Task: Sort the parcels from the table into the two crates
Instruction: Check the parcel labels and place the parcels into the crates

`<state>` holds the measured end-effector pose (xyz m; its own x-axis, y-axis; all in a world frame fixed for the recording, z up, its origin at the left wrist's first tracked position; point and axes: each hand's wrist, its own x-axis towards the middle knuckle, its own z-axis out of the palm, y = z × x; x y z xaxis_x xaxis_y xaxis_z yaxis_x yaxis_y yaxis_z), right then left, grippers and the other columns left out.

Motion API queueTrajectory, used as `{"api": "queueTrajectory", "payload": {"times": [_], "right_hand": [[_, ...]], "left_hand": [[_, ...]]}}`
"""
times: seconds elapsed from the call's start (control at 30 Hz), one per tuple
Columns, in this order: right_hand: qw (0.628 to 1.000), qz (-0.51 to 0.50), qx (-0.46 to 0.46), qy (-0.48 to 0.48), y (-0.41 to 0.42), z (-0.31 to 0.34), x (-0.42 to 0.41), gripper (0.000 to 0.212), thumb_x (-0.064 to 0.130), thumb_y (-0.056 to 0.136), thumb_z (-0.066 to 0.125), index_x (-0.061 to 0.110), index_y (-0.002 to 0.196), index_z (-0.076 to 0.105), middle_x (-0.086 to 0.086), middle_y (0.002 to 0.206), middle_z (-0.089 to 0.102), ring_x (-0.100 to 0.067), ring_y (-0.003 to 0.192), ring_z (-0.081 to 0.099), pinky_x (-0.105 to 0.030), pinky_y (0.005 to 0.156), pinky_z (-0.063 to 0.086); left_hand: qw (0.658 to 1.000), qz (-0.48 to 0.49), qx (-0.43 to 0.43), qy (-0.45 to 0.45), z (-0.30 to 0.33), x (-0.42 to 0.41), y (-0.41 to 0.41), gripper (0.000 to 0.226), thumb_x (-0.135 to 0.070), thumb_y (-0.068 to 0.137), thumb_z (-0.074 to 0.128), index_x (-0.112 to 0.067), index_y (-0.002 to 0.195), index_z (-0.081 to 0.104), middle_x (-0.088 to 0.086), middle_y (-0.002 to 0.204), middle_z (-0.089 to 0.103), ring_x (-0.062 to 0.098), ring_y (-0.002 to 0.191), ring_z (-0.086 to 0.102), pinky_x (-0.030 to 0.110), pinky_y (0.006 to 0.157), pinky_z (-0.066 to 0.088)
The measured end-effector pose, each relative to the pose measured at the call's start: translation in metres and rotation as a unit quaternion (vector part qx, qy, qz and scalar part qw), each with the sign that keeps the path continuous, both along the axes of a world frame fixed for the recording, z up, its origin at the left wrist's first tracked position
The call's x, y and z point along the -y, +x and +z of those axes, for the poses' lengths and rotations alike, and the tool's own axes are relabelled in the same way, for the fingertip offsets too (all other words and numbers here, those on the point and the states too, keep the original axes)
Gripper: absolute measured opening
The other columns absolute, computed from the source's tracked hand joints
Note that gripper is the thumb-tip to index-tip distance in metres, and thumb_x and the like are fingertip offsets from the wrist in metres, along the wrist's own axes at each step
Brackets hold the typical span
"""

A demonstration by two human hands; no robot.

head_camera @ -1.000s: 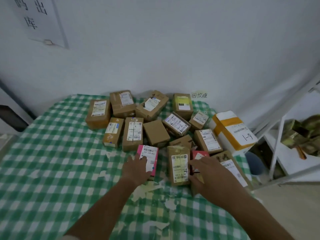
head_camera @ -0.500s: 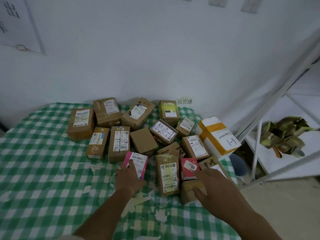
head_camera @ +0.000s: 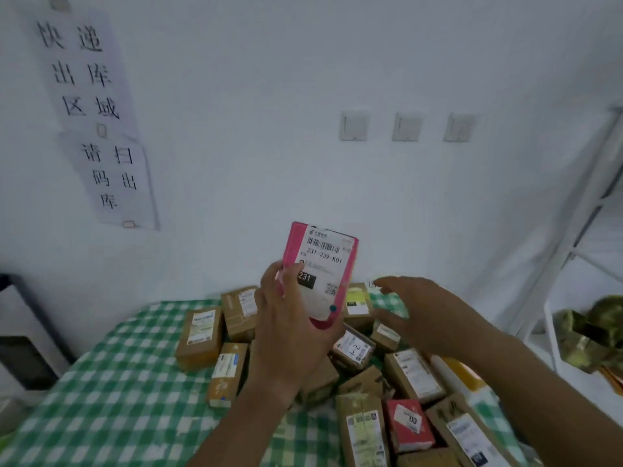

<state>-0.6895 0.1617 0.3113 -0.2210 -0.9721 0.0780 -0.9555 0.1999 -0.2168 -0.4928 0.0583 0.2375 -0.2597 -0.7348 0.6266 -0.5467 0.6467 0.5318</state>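
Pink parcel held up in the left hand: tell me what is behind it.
Behind the pink cardboard parcel, gripped by the left hand, the white wall shows above and brown cardboard boxes below; whatever lies directly behind it is covered.

Two bare forearms, no sleeves in view, left hand (head_camera: 290, 328) without ring, watch or glove, right hand (head_camera: 424, 315) likewise unadorned, both wrists bare, fingers slender with short nails, no bracelets or markings to be seen

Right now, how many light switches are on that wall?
3, in a row on the white wall above the parcels: the left switch, the middle switch and the right switch. None looks hidden, though the wall runs past the frame.
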Motion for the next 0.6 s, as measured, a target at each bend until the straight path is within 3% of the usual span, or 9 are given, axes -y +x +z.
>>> {"api": "queueTrajectory", "payload": {"times": [0.1,0.17,0.27,0.37,0.43,0.53,0.6], "right_hand": [[0.994,-0.009,0.090,-0.053,0.002,0.044,0.011,0.098,0.088,0.074,0.037,0.033,0.155,0.031,0.015,0.145,0.055,-0.007,0.117,0.059,-0.029,0.097,0.049],[0.980,-0.002,0.176,-0.093,0.005,0.066,0.014,0.110,0.090,0.067,0.041,0.028,0.157,0.028,0.012,0.146,0.054,-0.007,0.117,0.059,-0.028,0.093,0.054],[0.936,0.035,0.324,-0.135,0.010,0.087,0.012,0.094,0.081,0.071,0.054,0.031,0.150,0.041,0.017,0.138,0.062,0.003,0.105,0.066,-0.019,0.079,0.058],[0.896,0.050,0.396,-0.196,0.010,0.095,0.005,0.071,0.070,0.077,0.062,0.039,0.140,0.051,0.017,0.123,0.069,-0.005,0.107,0.070,-0.033,0.090,0.062],[0.878,0.054,0.408,-0.247,0.006,0.100,-0.001,0.061,0.066,0.081,0.065,0.039,0.134,0.055,0.014,0.120,0.072,-0.009,0.105,0.072,-0.037,0.088,0.063],[0.836,0.050,0.451,-0.308,-0.005,0.112,-0.014,0.053,0.055,0.087,0.067,0.026,0.130,0.061,0.008,0.112,0.077,-0.015,0.100,0.075,-0.030,0.079,0.062],[0.813,0.046,0.477,-0.332,-0.011,0.124,-0.024,0.050,0.052,0.084,0.063,0.021,0.123,0.065,0.005,0.106,0.079,-0.018,0.094,0.077,-0.023,0.072,0.061]], "left_hand": [[0.997,-0.021,-0.062,-0.039,0.048,-0.010,-0.004,0.099,-0.064,0.069,0.083,-0.024,0.145,0.035,0.002,0.150,0.035,0.016,0.128,0.037,0.021,0.087,0.045],[0.993,-0.025,-0.091,-0.066,0.073,-0.020,-0.007,0.098,-0.063,0.070,0.080,-0.020,0.146,0.037,0.003,0.151,0.037,0.020,0.131,0.039,0.027,0.088,0.051],[0.989,-0.029,-0.118,-0.086,0.099,-0.034,-0.010,0.099,-0.063,0.071,0.079,-0.018,0.148,0.036,0.005,0.153,0.038,0.024,0.135,0.040,0.029,0.090,0.053],[0.985,-0.034,-0.135,-0.107,0.115,-0.045,-0.015,0.103,-0.059,0.071,0.085,-0.017,0.150,0.034,0.007,0.155,0.038,0.027,0.137,0.041,0.036,0.090,0.059],[0.981,-0.064,-0.144,-0.115,0.124,-0.051,-0.018,0.109,-0.061,0.070,0.086,-0.018,0.153,0.030,0.005,0.156,0.037,0.027,0.139,0.042,0.042,0.090,0.063],[0.971,-0.127,-0.187,-0.072,0.139,-0.058,-0.019,0.114,-0.074,0.070,0.077,-0.034,0.159,0.017,-0.018,0.155,0.037,0.013,0.137,0.047,0.026,0.094,0.056],[0.962,-0.146,-0.230,-0.017,0.149,-0.059,-0.021,0.107,-0.082,0.070,0.068,-0.050,0.156,0.014,-0.032,0.149,0.040,0.005,0.132,0.052,0.026,0.097,0.051]]}}
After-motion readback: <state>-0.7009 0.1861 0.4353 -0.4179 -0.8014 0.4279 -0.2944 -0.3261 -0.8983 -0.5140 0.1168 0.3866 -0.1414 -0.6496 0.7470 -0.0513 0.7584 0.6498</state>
